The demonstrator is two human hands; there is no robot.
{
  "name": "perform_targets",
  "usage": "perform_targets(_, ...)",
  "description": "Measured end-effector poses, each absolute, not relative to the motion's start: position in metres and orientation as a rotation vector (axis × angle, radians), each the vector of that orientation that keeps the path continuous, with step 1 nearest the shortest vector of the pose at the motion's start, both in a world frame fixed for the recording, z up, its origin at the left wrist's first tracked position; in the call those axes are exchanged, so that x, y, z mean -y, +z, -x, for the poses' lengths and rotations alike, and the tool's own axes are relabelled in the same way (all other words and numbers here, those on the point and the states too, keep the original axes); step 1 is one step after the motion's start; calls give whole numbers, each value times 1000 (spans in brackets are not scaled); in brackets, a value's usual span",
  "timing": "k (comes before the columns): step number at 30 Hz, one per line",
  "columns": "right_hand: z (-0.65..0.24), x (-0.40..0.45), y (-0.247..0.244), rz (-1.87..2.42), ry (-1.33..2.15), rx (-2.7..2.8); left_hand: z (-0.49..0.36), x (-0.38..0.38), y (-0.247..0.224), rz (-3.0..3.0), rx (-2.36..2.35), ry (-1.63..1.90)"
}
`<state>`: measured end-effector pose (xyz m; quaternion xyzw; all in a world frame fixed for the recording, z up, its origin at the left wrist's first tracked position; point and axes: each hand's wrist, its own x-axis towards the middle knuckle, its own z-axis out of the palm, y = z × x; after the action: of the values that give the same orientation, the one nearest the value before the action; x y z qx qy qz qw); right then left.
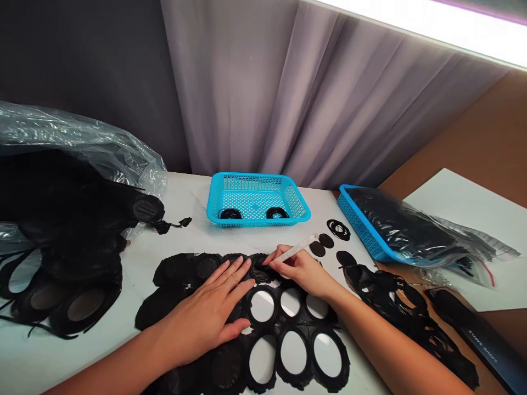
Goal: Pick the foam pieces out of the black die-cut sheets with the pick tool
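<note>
A black sheet (278, 328) with rows of round rings lies on the white table. Several rings on its right side are open holes with white showing through, while those further left are filled with black. My left hand (220, 299) rests flat on the sheet, fingers stretched out. With my right hand (298, 271) I grip a slim white-handled tool (298, 248) like a pen. Its dark tip meets a black-filled ring (260, 269) in the back row, just beyond my left fingertips. Whether the tool is a knife or tweezers I cannot tell.
A blue basket (257, 224) holding black coils stands behind. Two loose black discs (326, 240) and a ring coil (338, 230) lie right. Further right are black scraps (395, 296), another blue basket (362, 227) with bagged material and a dark box (481, 340). Black pieces (66, 241) pile left.
</note>
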<state>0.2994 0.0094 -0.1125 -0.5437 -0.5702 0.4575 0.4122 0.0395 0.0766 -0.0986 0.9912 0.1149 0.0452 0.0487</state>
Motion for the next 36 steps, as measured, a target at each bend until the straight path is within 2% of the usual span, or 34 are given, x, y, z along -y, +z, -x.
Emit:
perform_targets(9, -300, -10, -115, 1376, 1141, 1415, -38, -77, -104, -2967, -340, 212)
perform_targets(36, -298, -9, -114, 1380, 1137, 1432, -38, -76, -103, -2941, -360, 136)
